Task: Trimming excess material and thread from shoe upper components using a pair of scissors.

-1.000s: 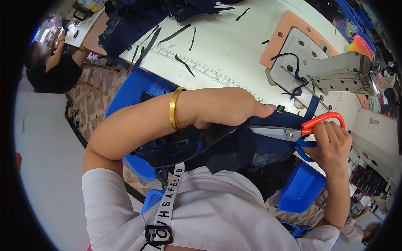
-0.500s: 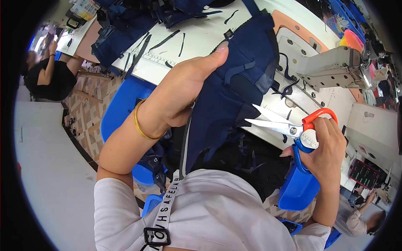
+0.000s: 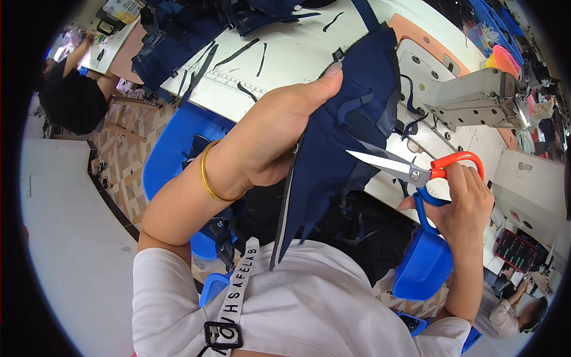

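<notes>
My left hand (image 3: pixel 284 122) grips a navy fabric piece (image 3: pixel 324 172), thumb on top and the other fingers hidden behind it. The cloth hangs toward my lap, with a dark, light-edged border along its left side and a loose strap loop (image 3: pixel 355 106) on its face. Through the handles of a pair of scissors (image 3: pixel 414 172), one red and one blue, my right hand (image 3: pixel 467 205) has its fingers closed. The scissor blades point left and lie over the cloth's right edge, slightly apart. Whether cloth lies between them I cannot tell.
A white sewing machine (image 3: pixel 476 98) stands to the right on the white table (image 3: pixel 291 56), where dark offcuts (image 3: pixel 238 52) lie scattered. More navy pieces (image 3: pixel 172 50) are heaped at the far left. Blue bins (image 3: pixel 184 134) (image 3: pixel 423 268) flank my lap. Other people sit at both sides.
My left hand and the navy fabric have shifted slightly to the right. The scissor blades have closed partway and now overlap the cloth more.
</notes>
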Demonstrator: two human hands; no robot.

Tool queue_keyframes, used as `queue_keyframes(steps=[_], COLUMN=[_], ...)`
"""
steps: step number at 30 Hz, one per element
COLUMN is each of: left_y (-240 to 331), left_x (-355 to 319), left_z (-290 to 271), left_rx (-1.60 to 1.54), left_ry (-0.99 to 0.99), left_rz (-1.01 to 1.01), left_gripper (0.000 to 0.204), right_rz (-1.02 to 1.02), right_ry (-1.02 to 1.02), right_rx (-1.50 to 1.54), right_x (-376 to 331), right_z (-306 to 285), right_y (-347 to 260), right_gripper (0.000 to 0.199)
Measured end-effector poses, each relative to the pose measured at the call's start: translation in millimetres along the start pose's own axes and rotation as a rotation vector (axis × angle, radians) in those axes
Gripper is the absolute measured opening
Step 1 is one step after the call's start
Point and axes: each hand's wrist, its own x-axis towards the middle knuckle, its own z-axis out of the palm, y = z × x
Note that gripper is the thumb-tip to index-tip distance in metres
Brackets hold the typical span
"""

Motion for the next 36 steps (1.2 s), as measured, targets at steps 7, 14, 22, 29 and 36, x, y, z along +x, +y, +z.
queue_keyframes(steps=[7,14,22,29,36], left_y=[-2.4,-3.6,12.5,-10.0,-20.4], left_x=[-3.9,-8.1,-15.4,-8.3,-5.2], left_z=[10.3,22.5,-9.7,-14.4,2.0], left_rx=[0.008,0.015,0.968,0.489,0.213], left_ry=[0.105,0.197,0.12,0.111,0.163], left_rz=[0.001,-0.053,0.28,0.312,0.447], left_gripper=[0.042,0.046,0.026,0.022,0.022], right_rz=[-0.052,-0.074,-0.035,-0.013,0.08], right_ry=[0.003,0.028,0.022,-0.009,0.018], right_rx=[-0.025,-0.03,-0.032,0.058,0.048], right_x=[-3.1,-0.5,0.5,-5.9,-9.9], right_z=[5.1,10.1,6.2,10.2,14.1], right_y=[7.0,5.0,-0.8,-7.4,-22.2], right_gripper=[0.066,0.061,0.059,0.059,0.061])
